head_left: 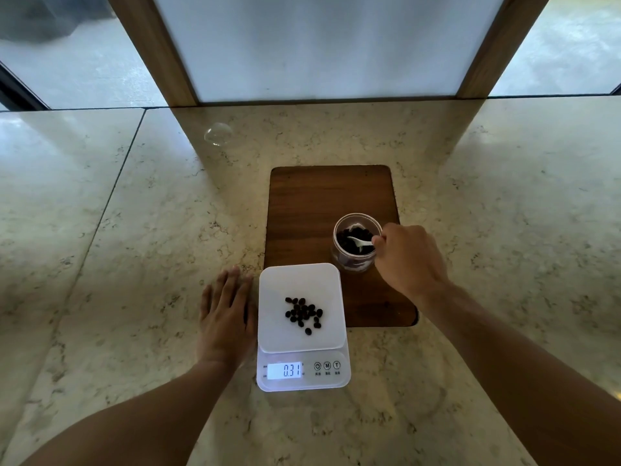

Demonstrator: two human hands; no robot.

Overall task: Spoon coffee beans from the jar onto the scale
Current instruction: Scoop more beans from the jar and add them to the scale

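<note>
Head view: right hand (408,260) pinches spoon (359,242) inside jar (357,242); left hand (228,314) flat, open, beside scale (302,327).

Wooden board (322,196) on marble counter (134,230)

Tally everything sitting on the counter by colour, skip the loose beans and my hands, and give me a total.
White: 2, the white digital kitchen scale and the small white plastic spoon
Brown: 1, the dark brown wooden board
Clear: 2, the clear round jar of coffee beans and the clear round lid
Total: 5
</note>
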